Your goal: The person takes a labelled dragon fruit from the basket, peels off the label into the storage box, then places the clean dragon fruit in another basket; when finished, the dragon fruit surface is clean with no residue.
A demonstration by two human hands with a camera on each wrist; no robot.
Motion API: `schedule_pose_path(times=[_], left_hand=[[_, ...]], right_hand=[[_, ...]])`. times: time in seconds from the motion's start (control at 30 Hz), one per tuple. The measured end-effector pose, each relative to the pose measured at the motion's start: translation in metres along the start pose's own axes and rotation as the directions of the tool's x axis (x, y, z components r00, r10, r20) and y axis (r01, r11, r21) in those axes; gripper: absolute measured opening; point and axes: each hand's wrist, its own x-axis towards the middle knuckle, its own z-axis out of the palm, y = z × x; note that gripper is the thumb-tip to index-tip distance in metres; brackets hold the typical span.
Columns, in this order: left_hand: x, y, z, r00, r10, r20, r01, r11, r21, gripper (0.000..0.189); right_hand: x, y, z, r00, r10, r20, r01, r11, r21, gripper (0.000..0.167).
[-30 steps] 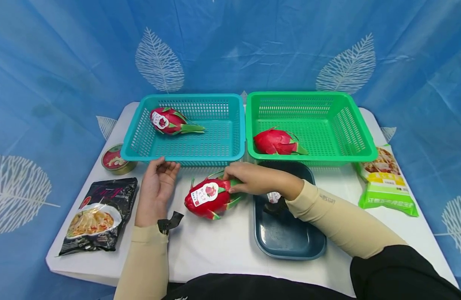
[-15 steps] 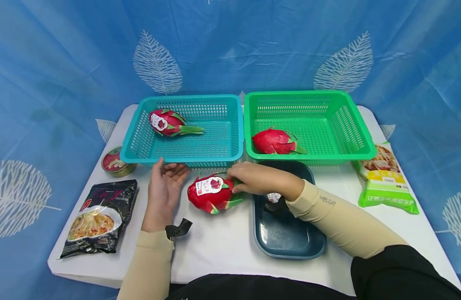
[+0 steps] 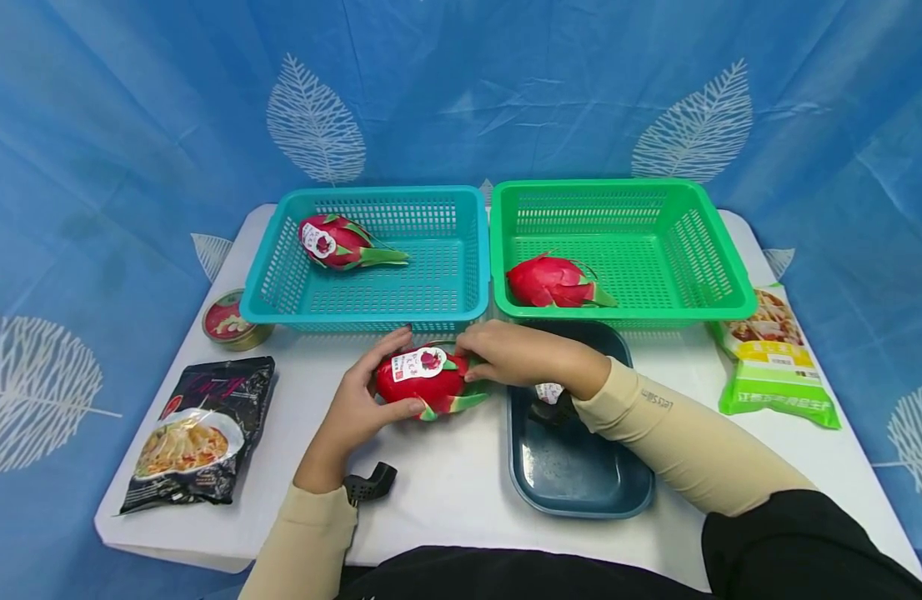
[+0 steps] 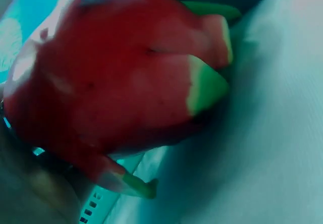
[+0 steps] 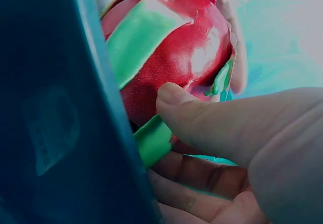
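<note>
Between my two hands is a red dragon fruit (image 3: 431,390) with green-tipped scales and a white sticker, in front of the blue basket (image 3: 367,317). My left hand (image 3: 353,417) holds its rounded left end, thumb along the near side and fingers round the far side. My right hand (image 3: 532,357) grips the leafy right end; in the right wrist view the thumb (image 5: 197,113) presses beside a green leaf. Red skin of the dragon fruit (image 4: 126,72) fills much of the left wrist view. The right forearm passes over a dark blue tub (image 3: 581,500).
Another dragon fruit (image 3: 344,242) lies in the blue basket, and one more dragon fruit (image 3: 553,282) in the green basket (image 3: 626,315). At left are a round tin (image 3: 232,321) and a black food packet (image 3: 198,442); a green food packet (image 3: 776,367) lies at right.
My left hand has moved right from beside the blue basket's front and now holds the dragon fruit's left end. The right hand keeps its grip, and the fruit has turned slightly.
</note>
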Motion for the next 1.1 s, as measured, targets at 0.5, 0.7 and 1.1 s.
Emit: schedule_pose_path(times=[0.5, 0.7, 1.1], left_hand=[[0.001, -0.001, 0.002, 0.999, 0.004, 0.032, -0.006, 0.997, 0.08, 0.088], [0.0, -0.002, 0.003, 0.998, 0.037, 0.051, -0.041, 0.995, 0.088, 0.086], [-0.002, -0.001, 0.006, 0.995, 0.092, 0.047, -0.096, 0.992, 0.076, 0.088]], right_hand=[[0.002, -0.021, -0.012, 0.991, -0.062, -0.119, 0.065, 0.998, 0.025, 0.033], [0.006, -0.031, -0.012, 0.972, -0.045, -0.229, 0.074, 0.99, 0.116, 0.019], [-0.014, -0.036, -0.027, 0.933, -0.19, -0.307, 0.273, 0.927, 0.257, 0.004]])
